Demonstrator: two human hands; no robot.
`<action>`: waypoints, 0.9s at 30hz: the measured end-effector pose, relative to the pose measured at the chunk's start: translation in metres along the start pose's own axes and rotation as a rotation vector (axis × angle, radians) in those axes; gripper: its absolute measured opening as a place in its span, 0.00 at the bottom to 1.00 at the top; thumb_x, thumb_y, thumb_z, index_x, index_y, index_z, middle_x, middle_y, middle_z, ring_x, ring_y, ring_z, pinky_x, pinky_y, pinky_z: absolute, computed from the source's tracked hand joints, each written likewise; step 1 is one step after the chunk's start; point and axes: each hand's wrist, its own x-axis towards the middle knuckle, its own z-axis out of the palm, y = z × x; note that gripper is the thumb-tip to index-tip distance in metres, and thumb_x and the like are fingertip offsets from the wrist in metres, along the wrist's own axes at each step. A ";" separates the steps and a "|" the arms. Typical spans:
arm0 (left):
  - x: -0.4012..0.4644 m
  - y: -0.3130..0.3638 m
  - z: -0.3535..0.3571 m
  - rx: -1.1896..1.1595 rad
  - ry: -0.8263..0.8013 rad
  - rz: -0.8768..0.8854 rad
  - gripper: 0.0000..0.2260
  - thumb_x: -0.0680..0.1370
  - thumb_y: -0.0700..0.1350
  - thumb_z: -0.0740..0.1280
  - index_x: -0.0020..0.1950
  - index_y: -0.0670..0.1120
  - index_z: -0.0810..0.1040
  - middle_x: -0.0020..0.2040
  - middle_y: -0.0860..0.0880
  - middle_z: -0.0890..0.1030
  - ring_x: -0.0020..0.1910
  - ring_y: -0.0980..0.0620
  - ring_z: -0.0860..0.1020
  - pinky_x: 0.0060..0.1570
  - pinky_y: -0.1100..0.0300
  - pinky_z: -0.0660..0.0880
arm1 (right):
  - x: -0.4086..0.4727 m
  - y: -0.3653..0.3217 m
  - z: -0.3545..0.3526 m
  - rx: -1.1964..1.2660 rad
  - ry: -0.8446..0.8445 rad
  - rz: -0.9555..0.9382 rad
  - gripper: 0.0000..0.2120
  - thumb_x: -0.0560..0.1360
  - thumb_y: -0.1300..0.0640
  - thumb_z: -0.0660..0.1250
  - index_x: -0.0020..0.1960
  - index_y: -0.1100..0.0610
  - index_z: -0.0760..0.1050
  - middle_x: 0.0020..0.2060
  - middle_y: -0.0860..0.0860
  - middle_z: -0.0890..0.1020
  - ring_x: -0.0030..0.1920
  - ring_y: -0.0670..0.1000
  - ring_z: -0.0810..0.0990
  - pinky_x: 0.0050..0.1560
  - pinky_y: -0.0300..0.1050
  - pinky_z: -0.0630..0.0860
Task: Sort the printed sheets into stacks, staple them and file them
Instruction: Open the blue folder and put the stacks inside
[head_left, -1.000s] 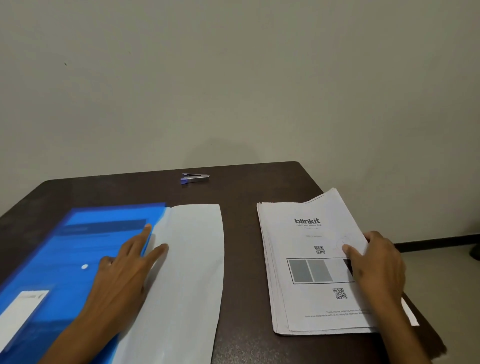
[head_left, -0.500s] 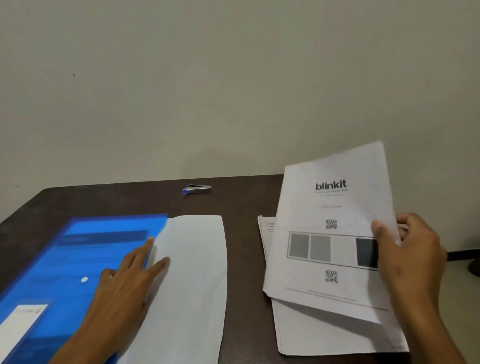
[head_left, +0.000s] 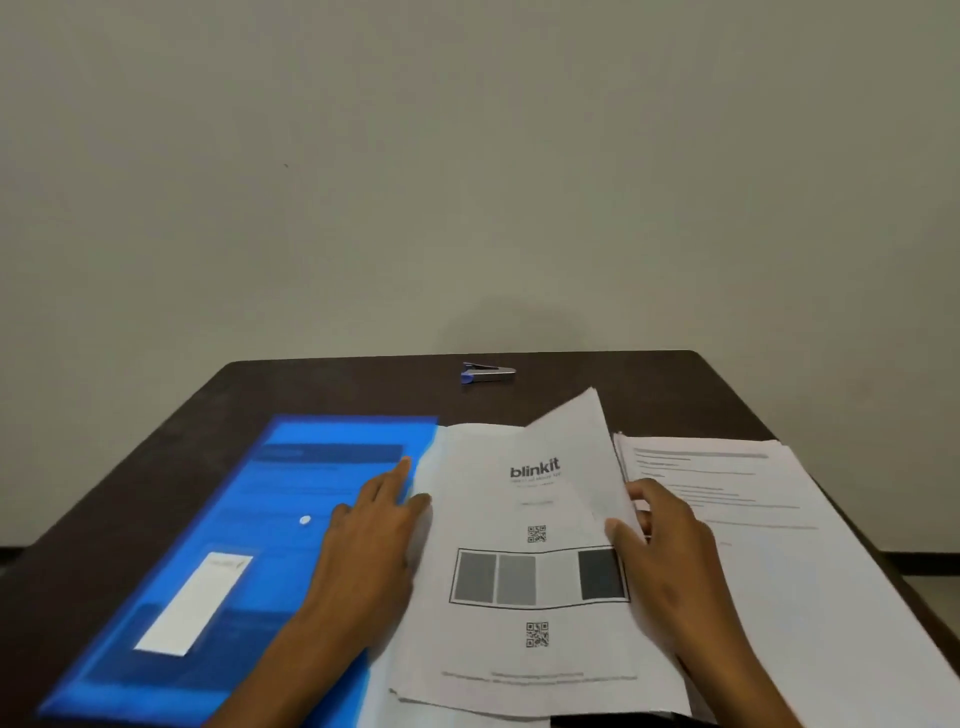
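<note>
Head view: the right hand (head_left: 670, 566) pinches the right edge of a set of printed sheets (head_left: 524, 566), thumb on top and fingers curled beneath, with the far right corner of the set lifted and curling. Half a second ago this set was held up, tilted above the stack; now it has come down leftward and lies over the white papers jutting from the blue folder (head_left: 249, 545). The left hand (head_left: 371, 540) is flat and spread as before, fingers straight, pressing the folder's edge where it meets the white paper. The top sheet reads "blinkit" in bold dark letters, with two QR codes and a bordered strip holding two grey blocks and one darker block; the smaller lines are too blurred to read. To the right, the remaining stack (head_left: 769, 519), now uncovered, shows lines of blurred text. A small blue and silver stapler (head_left: 487, 372) sits near the far edge of the dark table (head_left: 675, 389).
</note>
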 end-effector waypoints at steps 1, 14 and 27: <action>-0.001 -0.003 0.001 0.005 0.022 -0.023 0.25 0.66 0.34 0.77 0.61 0.50 0.83 0.78 0.43 0.71 0.72 0.40 0.75 0.54 0.42 0.79 | -0.001 0.001 0.002 -0.007 -0.008 0.000 0.07 0.82 0.54 0.69 0.59 0.51 0.75 0.55 0.44 0.79 0.50 0.47 0.78 0.45 0.36 0.73; 0.003 0.000 -0.017 -0.066 0.250 -0.037 0.14 0.64 0.28 0.71 0.39 0.45 0.75 0.51 0.47 0.85 0.48 0.41 0.83 0.35 0.53 0.75 | 0.012 -0.001 0.025 0.211 -0.153 0.042 0.06 0.79 0.58 0.73 0.53 0.49 0.80 0.47 0.42 0.88 0.44 0.49 0.89 0.45 0.54 0.86; 0.002 0.001 -0.023 -0.183 0.156 -0.042 0.09 0.72 0.31 0.66 0.48 0.43 0.78 0.55 0.46 0.83 0.54 0.43 0.80 0.46 0.45 0.78 | 0.041 -0.023 0.069 0.149 -0.143 0.026 0.06 0.81 0.60 0.69 0.58 0.54 0.79 0.51 0.48 0.86 0.46 0.46 0.85 0.36 0.37 0.75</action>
